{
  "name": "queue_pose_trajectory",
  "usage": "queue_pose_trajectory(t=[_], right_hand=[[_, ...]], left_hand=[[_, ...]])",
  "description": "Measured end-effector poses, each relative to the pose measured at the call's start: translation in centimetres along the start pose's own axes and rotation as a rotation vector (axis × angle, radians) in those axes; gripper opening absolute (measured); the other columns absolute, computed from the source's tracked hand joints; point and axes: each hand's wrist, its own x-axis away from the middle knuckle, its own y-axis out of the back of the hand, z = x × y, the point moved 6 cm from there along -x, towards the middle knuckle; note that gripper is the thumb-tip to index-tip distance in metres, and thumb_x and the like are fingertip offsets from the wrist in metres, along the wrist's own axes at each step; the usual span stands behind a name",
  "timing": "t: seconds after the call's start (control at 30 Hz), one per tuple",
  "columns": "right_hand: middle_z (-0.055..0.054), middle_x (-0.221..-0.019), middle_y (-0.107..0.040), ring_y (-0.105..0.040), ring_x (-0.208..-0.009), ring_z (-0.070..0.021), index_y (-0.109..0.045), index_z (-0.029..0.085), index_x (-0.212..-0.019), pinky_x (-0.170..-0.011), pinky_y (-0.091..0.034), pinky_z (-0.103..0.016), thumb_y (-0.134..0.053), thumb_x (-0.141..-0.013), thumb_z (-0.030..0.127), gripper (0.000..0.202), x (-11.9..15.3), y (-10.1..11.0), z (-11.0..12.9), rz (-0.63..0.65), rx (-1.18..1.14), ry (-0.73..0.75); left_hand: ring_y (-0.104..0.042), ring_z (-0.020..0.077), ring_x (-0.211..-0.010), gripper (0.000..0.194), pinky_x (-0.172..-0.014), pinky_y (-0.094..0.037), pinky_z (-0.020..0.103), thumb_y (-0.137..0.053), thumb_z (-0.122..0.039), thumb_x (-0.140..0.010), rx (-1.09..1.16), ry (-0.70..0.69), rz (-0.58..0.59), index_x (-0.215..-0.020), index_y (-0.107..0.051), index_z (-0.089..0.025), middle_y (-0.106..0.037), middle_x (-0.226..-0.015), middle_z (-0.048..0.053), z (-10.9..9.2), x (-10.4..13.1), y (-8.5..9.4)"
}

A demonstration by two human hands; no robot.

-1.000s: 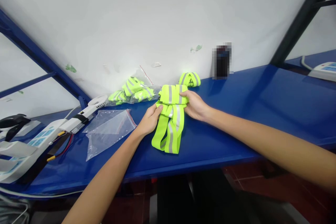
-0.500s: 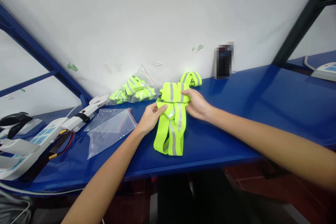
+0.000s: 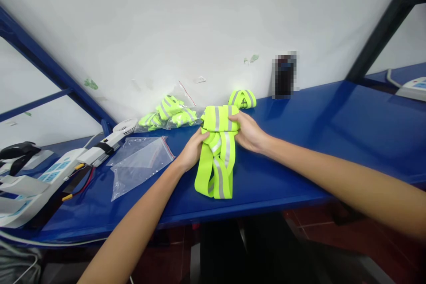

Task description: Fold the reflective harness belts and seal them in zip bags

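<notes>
Left hand (image 3: 193,150) had pulled its thumb back a touch on the neon strap bundle (image 3: 226,141) over the blue table (image 3: 293,151), fingers pinching its nine o'clock, right hand (image 3: 250,132) pinching at two (probably light, floppy, best grabbed by the wrapped top).

The blue worktop (image 3: 316,115) stands against a white wall (image 3: 213,17), which bears some green patches (image 3: 90,84). On the left side lies a small white fan (image 3: 125,125), with a black band around its handle. Near it is a white power strip (image 3: 55,173) with blue sockets, and beside this a red wire (image 3: 88,182) and a yellow connector (image 3: 67,197). A blue frame (image 3: 43,60) slants at the left, and a dark post (image 3: 379,29) at the right. One dark object (image 3: 284,80), blurred by pixels, is upright by the wall. Below, reddish floor tiles (image 3: 309,215) are visible.
</notes>
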Motion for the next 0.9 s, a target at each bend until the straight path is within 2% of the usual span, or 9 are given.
queue_pose_trajectory(t=[0.07,0.13,0.23,0.33,0.43,0.53,0.6,0.73,0.9], right_hand=[[-0.002,-0.091,-0.069,-0.066,-0.097,-0.0214,-0.056,0.021,-0.094,-0.086,-0.055,-0.036,-0.054,-0.080,0.011,0.017,-0.1,0.2,0.1,-0.013,-0.001,0.027],[-0.001,-0.090,-0.068,-0.066,-0.097,-0.0212,-0.055,0.022,-0.092,-0.086,-0.055,-0.036,-0.055,-0.078,0.013,0.016,-0.1,0.2,0.1,-0.024,-0.005,0.034],[0.000,-0.091,-0.068,-0.065,-0.098,-0.0218,-0.054,0.022,-0.089,-0.086,-0.054,-0.036,-0.056,-0.076,0.017,0.014,0.2,0.1,-0.2,-0.047,0.010,0.047],[0.000,-0.095,-0.067,-0.064,-0.101,-0.0223,-0.053,0.023,-0.088,-0.089,-0.052,-0.037,-0.057,-0.075,0.019,0.014,0.4,0.1,-0.4,-0.076,0.021,0.086],[0.000,-0.097,-0.068,-0.064,-0.104,-0.0231,-0.052,0.024,-0.090,-0.092,-0.052,-0.040,-0.058,-0.075,0.019,0.016,0.4,0.1,-0.7,-0.076,0.002,0.091],[0.000,-0.101,-0.068,-0.063,-0.107,-0.0239,-0.054,0.025,-0.096,-0.095,-0.051,-0.042,-0.061,-0.077,0.020,0.021,0.3,0.0,-1.0,-0.040,0.011,0.095],[-0.001,-0.104,-0.068,-0.063,-0.108,-0.0237,-0.055,0.025,-0.100,-0.098,-0.050,-0.043,-0.064,-0.077,0.021,0.025,0.3,-0.2,-1.0,-0.004,0.046,0.126],[-0.002,-0.110,-0.068,-0.063,-0.109,-0.0227,-0.053,0.026,-0.108,-0.101,-0.050,-0.044,-0.066,-0.080,0.027,0.031,0.2,-0.5,-1.2,0.086,0.116,0.186],[-0.004,-0.114,-0.066,-0.062,-0.109,-0.0233,-0.050,0.027,-0.114,-0.098,-0.051,-0.044,-0.061,-0.087,0.037,0.031,0.0,-0.3,-0.8,0.181,0.324,0.270]], left_hand=[[-0.058,0.0326,-0.121,0.052,-0.106,-0.042,0.045,-0.068,-0.041,-0.079,0.032,-0.040,0.010,-0.125,-0.060,-0.018,-0.067,-0.126,0.009,-0.1,-0.1,-0.3],[-0.056,0.0316,-0.124,0.049,-0.107,-0.040,0.043,-0.068,-0.036,-0.080,-0.057,-0.059,-0.003,-0.125,-0.060,-0.019,-0.066,-0.128,0.008,0.0,-0.2,-0.2],[-0.059,0.0317,-0.119,0.048,-0.104,-0.043,0.043,-0.070,-0.030,-0.079,-0.163,-0.019,0.012,-0.125,-0.060,-0.018,-0.067,-0.126,0.009,0.7,-0.4,0.1],[-0.064,0.0318,-0.112,0.049,-0.099,-0.046,0.043,-0.072,-0.027,-0.076,-0.128,0.033,0.045,-0.123,-0.061,-0.017,-0.070,-0.120,0.010,1.4,-0.5,0.2],[-0.065,0.0314,-0.110,0.047,-0.098,-0.048,0.043,-0.070,-0.025,-0.074,-0.047,0.045,0.016,-0.119,-0.064,-0.017,-0.073,-0.113,0.008,1.1,-0.5,0.1],[-0.065,0.0337,-0.111,0.046,-0.097,-0.049,0.045,-0.067,-0.035,-0.075,0.067,0.079,0.065,-0.116,-0.067,-0.014,-0.073,-0.110,0.010,0.4,-0.2,-1.0],[-0.065,0.0336,-0.110,0.048,-0.096,-0.049,0.044,-0.070,-0.038,-0.076,0.036,0.072,0.097,-0.116,-0.067,-0.013,-0.073,-0.111,0.011,0.0,0.0,-1.5],[-0.067,0.0292,-0.107,0.052,-0.092,-0.051,0.038,-0.082,-0.025,-0.069,-0.160,0.024,0.054,-0.118,-0.066,-0.015,-0.073,-0.113,0.011,-0.1,0.1,-1.3],[-0.071,0.0274,-0.094,0.061,-0.082,-0.054,0.036,-0.086,-0.019,-0.061,-0.094,0.095,0.027,-0.118,-0.064,-0.014,-0.074,-0.106,0.012,0.4,0.2,-0.8]])
